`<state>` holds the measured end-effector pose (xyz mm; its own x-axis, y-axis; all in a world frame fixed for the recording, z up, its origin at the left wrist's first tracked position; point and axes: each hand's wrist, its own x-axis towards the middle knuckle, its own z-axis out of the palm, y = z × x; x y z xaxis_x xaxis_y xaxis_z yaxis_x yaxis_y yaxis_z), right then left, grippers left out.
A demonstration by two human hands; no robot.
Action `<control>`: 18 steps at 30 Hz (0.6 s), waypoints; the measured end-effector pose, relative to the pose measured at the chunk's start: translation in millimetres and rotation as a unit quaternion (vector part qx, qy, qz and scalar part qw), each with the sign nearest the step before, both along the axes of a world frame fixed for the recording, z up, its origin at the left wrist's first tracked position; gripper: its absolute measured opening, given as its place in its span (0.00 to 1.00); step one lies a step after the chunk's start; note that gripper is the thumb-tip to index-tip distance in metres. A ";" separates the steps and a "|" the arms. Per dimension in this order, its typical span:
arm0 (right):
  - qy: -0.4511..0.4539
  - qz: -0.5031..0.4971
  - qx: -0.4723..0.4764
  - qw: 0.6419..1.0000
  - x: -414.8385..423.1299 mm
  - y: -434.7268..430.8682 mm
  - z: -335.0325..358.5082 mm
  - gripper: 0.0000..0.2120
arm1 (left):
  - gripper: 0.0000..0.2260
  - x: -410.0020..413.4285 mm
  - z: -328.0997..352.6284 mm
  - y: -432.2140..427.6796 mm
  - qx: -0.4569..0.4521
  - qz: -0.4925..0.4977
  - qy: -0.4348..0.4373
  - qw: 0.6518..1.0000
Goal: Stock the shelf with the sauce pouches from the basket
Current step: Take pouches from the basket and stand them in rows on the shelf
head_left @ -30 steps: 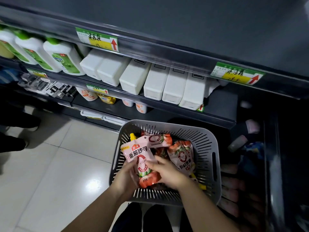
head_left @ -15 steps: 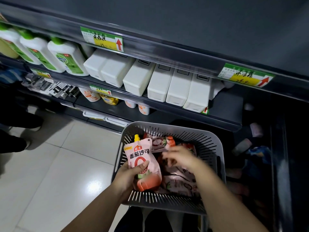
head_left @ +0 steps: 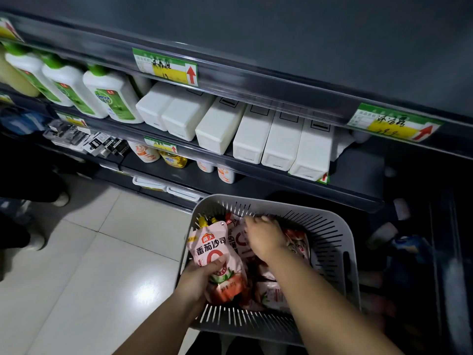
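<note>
Pink sauce pouch (head_left: 213, 254) gripped upright by left hand (head_left: 197, 280) at lower centre, right hand (head_left: 265, 235) curled over pouches (head_left: 273, 293) in grey basket (head_left: 330, 242), its hold not discernible

The head view looks steeply down, close over the basket (head_left: 329, 237), facing the shelves (head_left: 358, 172) just beyond.

The pink pouch (head_left: 212, 249) is showing "番茄沙司" under a red "海天" badge. A green-capped bottle (head_left: 112, 98) is bearing "Dettol".
</note>
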<state>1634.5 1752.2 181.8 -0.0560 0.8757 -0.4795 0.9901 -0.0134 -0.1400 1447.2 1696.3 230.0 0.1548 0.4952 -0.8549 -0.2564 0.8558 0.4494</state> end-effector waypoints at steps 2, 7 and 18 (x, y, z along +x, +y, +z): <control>-0.023 0.020 -0.046 0.998 -4.3 3.2 -2.4 0.24 | 0.23 1.3 0.1 -0.6 -0.002 0.006 0.013 1.000; -0.050 0.098 -0.122 0.986 -2.6 8.4 -10.4 0.35 | 0.21 -1.1 -4.5 -2.2 -0.002 -0.001 0.052 0.999; -0.105 0.209 -0.150 0.961 -34.3 30.9 15.3 0.25 | 0.24 -1.2 -14.6 -5.4 -0.018 0.003 0.049 0.999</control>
<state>1600.2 1783.1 197.0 -0.2461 0.6181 -0.7466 0.9240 0.3823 0.0119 1446.0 1690.9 215.4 0.0662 0.4652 -0.8827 -0.2180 0.8700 0.4421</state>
